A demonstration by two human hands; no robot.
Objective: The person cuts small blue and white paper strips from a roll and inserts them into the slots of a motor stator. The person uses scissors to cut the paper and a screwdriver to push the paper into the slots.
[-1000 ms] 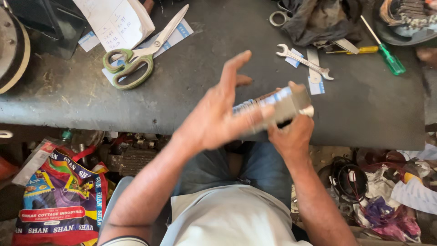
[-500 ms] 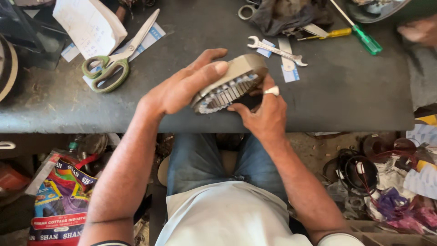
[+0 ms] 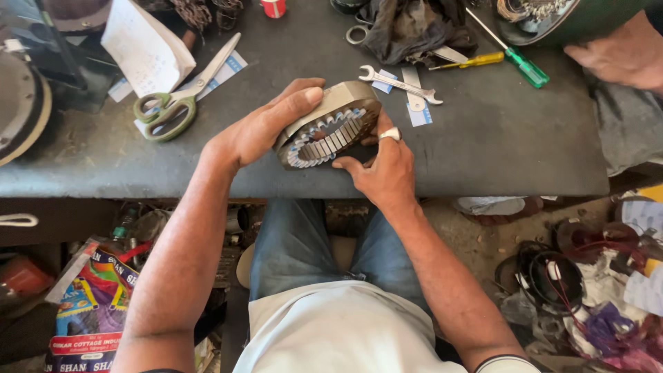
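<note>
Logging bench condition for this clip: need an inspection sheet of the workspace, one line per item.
Surface: dark worktable, dusty.
Job's things: ring-shaped slotted metal core, tilted, held above the table edge.
Clutter: green-handled scissors, spanner, green screwdriver, yellow screwdriver, dark cloth, paper.
Hands: left hand over the core's top; right hand under its lower rim.
Cables: wire coils on the floor.
Surroundings: another person's hand; printed bag.

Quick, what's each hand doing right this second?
Left hand: closed over the top of the slotted metal ring, holding it.
Right hand: gripping the same ring from below and the side, thumb at its rim.
</note>
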